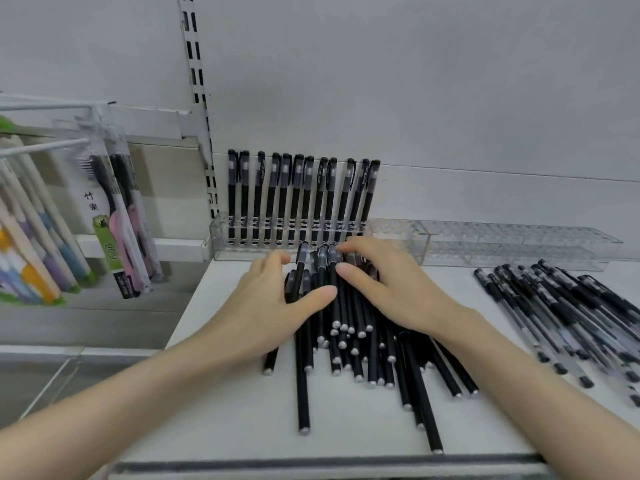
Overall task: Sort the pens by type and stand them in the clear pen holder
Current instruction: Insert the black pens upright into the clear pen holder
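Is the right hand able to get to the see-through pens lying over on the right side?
Probably yes. The right hand rests on the black pens, and the see-through pens lie on the same shelf to its right, with only bare shelf between. Nothing stands in the way.
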The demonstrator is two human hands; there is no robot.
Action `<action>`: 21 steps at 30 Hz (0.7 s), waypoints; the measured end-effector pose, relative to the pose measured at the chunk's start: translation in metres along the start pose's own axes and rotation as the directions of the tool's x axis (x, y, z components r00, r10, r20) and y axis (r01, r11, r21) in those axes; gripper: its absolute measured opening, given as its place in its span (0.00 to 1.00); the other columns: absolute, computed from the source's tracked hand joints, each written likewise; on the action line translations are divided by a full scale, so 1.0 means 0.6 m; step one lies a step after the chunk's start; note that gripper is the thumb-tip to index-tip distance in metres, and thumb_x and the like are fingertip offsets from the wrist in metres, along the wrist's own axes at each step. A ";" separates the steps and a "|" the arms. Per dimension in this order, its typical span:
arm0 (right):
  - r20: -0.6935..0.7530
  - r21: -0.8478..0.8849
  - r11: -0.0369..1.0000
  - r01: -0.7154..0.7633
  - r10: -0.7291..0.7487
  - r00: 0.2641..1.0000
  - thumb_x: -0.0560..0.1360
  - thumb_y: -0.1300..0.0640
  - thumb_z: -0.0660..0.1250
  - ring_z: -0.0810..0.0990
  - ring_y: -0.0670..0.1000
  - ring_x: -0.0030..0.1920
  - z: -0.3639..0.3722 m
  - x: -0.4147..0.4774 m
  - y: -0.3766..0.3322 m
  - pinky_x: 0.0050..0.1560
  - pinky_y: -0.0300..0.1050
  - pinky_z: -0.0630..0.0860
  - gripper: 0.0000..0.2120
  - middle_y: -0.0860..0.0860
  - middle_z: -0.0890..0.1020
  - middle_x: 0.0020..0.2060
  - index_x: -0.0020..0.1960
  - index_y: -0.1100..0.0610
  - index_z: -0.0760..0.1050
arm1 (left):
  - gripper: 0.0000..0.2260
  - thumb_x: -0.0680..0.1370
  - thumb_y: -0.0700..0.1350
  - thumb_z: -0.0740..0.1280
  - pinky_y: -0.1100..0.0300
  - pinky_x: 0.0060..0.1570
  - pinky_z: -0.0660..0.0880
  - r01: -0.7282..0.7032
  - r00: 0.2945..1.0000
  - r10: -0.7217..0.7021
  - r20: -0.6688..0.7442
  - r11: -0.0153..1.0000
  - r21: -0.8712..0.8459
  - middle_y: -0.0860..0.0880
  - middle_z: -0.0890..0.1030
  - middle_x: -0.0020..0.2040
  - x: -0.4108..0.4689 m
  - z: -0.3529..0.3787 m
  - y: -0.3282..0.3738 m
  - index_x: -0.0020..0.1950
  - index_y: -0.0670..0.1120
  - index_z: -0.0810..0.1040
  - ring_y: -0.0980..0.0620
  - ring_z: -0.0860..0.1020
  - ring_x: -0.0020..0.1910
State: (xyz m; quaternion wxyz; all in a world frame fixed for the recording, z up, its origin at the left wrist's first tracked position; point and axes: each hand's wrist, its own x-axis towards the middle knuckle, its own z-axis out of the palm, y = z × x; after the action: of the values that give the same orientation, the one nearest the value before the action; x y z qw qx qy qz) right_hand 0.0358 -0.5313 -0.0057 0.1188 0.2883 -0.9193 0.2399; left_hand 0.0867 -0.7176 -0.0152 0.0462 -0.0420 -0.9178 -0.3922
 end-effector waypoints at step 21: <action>0.084 -0.037 0.996 -0.078 0.081 0.993 0.81 0.46 0.54 0.62 0.51 0.69 0.006 -0.007 -0.004 0.67 0.43 0.58 0.22 0.47 0.70 0.69 0.72 0.52 0.64 | 0.05 0.73 0.32 0.69 0.62 0.27 0.77 0.211 0.976 -0.197 0.091 0.769 -0.603 0.42 0.82 0.38 0.037 -0.005 0.006 0.47 0.39 0.79 0.52 0.80 0.28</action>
State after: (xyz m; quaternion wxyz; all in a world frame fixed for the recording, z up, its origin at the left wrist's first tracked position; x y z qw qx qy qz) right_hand 0.0403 -0.5332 -0.0093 0.0744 0.2595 -0.9382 0.2165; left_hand 0.0650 -0.7165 -0.0079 -0.0232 0.0407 -0.7421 -0.6687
